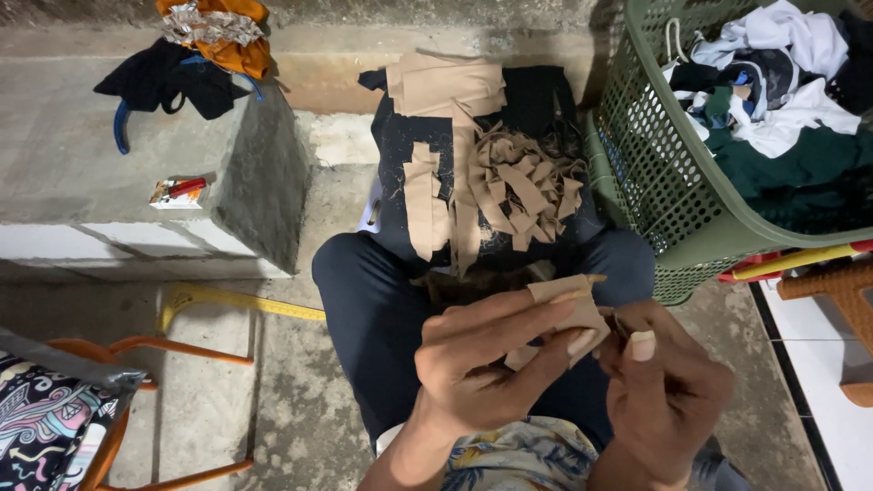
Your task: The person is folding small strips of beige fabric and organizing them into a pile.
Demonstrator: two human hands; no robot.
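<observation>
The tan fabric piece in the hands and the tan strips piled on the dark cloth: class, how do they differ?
The tan piece is a single small folded bit pinched between the left hand and right hand. The strips are many, long, narrow and tangled loosely. The piece is held up; the strips lie untouched on the dark cloth. Both share the same tan colour.
</observation>
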